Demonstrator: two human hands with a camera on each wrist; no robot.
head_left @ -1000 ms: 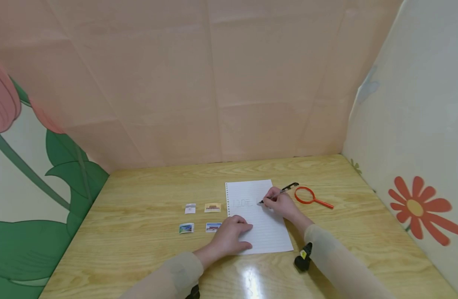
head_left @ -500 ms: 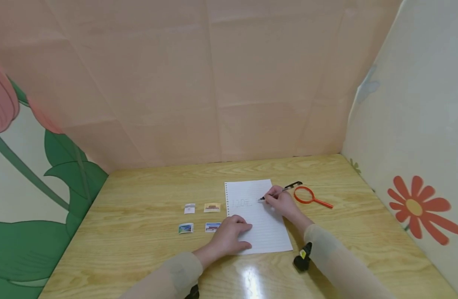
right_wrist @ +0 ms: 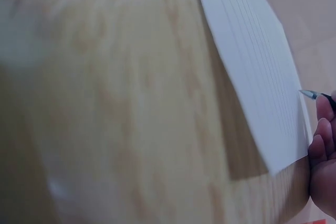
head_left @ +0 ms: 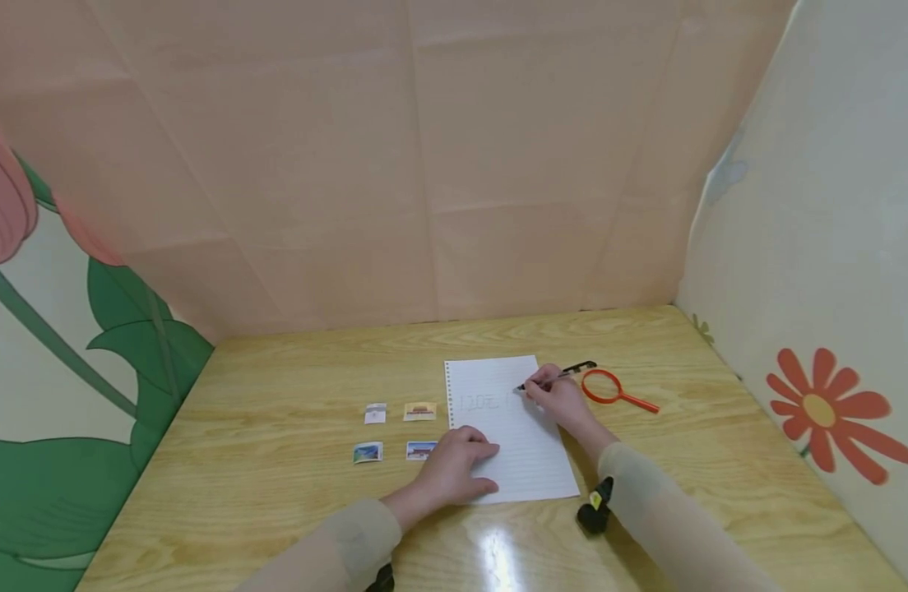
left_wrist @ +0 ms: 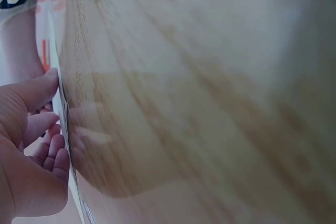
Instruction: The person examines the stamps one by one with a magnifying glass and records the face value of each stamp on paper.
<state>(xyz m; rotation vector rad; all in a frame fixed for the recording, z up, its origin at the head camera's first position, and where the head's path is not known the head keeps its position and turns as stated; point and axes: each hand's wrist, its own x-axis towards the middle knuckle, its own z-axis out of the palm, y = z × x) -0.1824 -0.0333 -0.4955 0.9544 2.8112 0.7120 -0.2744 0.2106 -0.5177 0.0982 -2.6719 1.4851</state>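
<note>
A sheet of lined white paper (head_left: pixel 528 460) with punched holes along its left edge lies on the table. Faint handwriting (head_left: pixel 476 403), which looks like "120" and another character, stands in its upper part. My left hand (head_left: pixel 454 469) rests on the sheet's lower left, thumb apart from the fingers; in the left wrist view, the left hand's fingers (left_wrist: pixel 55 153) bend slightly against the paper. My right hand (head_left: pixel 561 400) pinches a black-capped pen (head_left: pixel 580 367), its tip at the paper right of the writing. The pen's tip (right_wrist: pixel 308 94) also shows in the right wrist view.
Left of the paper lie several small picture stamps, among them a yellow stamp (head_left: pixel 420 411) and a blue-green stamp (head_left: pixel 368 452). One stamp (head_left: pixel 420 450) is partly behind my left hand. A red magnifying glass (head_left: pixel 632 401) lies right of my right hand.
The pen tip has moved slightly up on the paper, and a short faint mark shows just below it. My left hand stays in place.
</note>
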